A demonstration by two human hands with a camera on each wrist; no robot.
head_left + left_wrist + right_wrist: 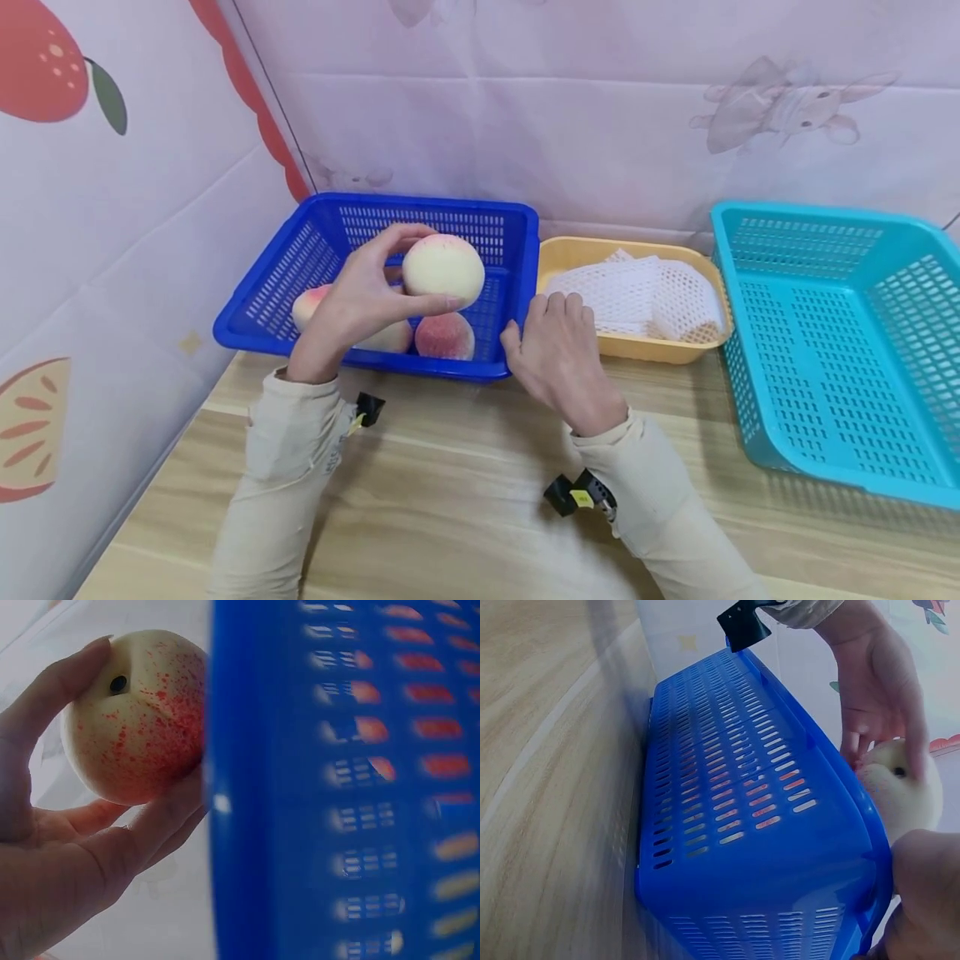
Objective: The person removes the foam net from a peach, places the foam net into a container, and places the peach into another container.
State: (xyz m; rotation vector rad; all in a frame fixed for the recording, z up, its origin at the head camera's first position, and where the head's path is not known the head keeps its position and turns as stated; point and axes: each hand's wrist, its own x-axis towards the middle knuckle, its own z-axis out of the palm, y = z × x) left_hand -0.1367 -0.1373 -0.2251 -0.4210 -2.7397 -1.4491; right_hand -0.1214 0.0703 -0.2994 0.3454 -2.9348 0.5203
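Note:
In the head view my left hand (pixel 358 292) holds a pale peach (pixel 444 268) with a pink blush, between thumb and fingers, raised above the blue basket (pixel 442 364). The left wrist view shows a small dark hole in the top of this peach (pixel 142 712). Below it in the basket lie another pink peach (pixel 446 337) and more peaches partly hidden by the left hand and wrist. My right hand (pixel 558 354) grips the rim at the basket's front right corner, fingers curled. In the right wrist view part of that hand (pixel 928 874) touches the blue rim.
A yellow tray (pixel 652 348) with white foam net sleeves (pixel 622 292) stands right of the blue basket. Farther right is a turquoise basket (pixel 795 375). All stand on a wood-grain table (pixel 450 500) against printed wall sheets (pixel 562 150).

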